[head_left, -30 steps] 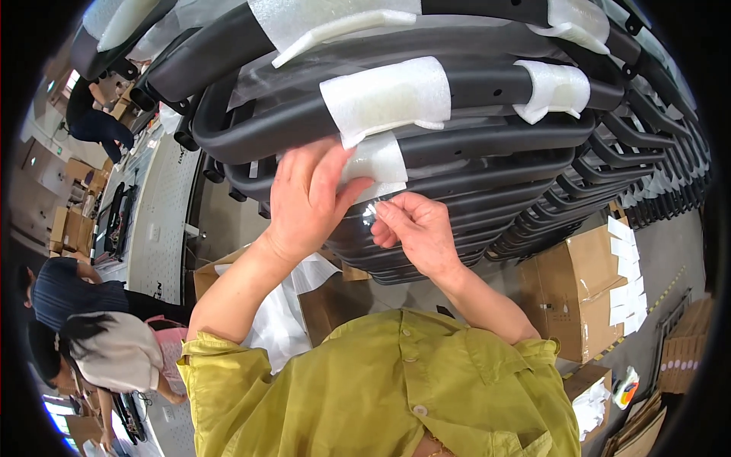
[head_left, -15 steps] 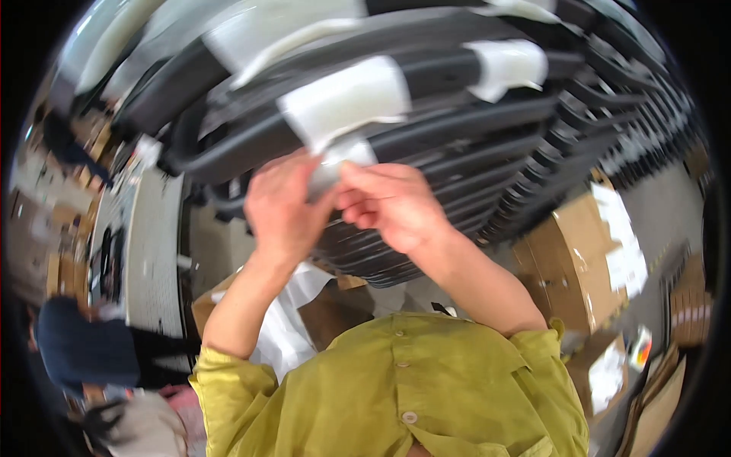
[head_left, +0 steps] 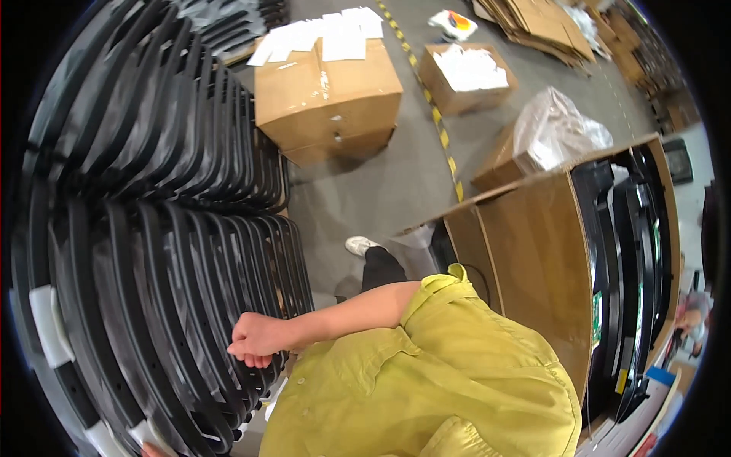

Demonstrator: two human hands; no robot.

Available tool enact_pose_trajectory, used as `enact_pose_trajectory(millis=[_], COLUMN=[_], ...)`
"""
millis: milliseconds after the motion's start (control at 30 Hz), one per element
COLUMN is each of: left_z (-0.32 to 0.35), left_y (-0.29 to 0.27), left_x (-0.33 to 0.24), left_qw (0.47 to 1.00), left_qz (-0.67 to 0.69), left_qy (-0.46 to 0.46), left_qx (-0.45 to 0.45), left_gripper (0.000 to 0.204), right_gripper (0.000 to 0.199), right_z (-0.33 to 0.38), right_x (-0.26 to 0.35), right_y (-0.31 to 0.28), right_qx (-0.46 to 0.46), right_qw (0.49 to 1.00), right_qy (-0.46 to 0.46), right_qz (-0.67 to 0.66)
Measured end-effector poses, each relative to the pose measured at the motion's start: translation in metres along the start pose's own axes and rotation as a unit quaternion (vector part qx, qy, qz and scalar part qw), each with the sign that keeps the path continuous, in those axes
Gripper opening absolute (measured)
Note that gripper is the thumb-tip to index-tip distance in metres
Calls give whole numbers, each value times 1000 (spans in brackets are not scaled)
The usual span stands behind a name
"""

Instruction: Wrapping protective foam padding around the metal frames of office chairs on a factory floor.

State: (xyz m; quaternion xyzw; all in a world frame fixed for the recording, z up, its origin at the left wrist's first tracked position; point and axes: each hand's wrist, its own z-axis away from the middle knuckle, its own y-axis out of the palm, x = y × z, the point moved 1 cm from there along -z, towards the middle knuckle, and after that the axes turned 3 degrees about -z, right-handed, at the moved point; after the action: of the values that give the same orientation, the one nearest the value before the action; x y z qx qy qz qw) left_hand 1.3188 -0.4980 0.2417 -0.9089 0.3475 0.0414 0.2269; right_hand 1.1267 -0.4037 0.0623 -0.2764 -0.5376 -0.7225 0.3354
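Note:
My right hand (head_left: 259,339) is over the row of black tubular frames (head_left: 179,305), with its fingers curled in and nothing showing in them. The frames stand upright, packed side by side, with greyish panels between the tubes. At the lower left edge only a bit of my left hand (head_left: 151,450) shows, by a white foam wrap (head_left: 142,433) on a tube; its fingers are mostly cut off. Another white wrap (head_left: 52,326) sits around the outermost tube.
A large closed carton (head_left: 327,99) with white sheets on top stands beyond the frames. Right of a yellow-black floor line (head_left: 438,114) is a small box (head_left: 472,84) of white pieces. A tall open carton (head_left: 533,251) with black panels stands close at my right.
My view has swung to the right, to the floor and cartons. My right hand has left the white wrap it was pinching; my left hand is now almost out of view.

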Motion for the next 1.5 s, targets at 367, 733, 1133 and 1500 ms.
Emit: enact_pose_trajectory(millis=[367, 733, 1133, 1500], left_z=[-6, -5, 81, 191], left_y=[11, 76, 222, 274], left_x=[-6, 3, -32, -117], left_qw=[985, 938, 896, 669], left_qz=[-166, -337, -105, 118], left_qy=[-35, -75, -312, -547], left_qx=[-1, -37, 298, 490], left_gripper=[25, 18, 15, 15], right_gripper=[22, 39, 58, 11], right_z=[-4, -25, -44, -7], right_x=[17, 167, 219, 198], right_y=[-198, -662, -763, -647], right_qx=[-282, -733, -803, -509], right_qw=[959, 622, 499, 792], right_qy=[9, -40, 133, -250], right_qz=[-30, 272, 297, -227])
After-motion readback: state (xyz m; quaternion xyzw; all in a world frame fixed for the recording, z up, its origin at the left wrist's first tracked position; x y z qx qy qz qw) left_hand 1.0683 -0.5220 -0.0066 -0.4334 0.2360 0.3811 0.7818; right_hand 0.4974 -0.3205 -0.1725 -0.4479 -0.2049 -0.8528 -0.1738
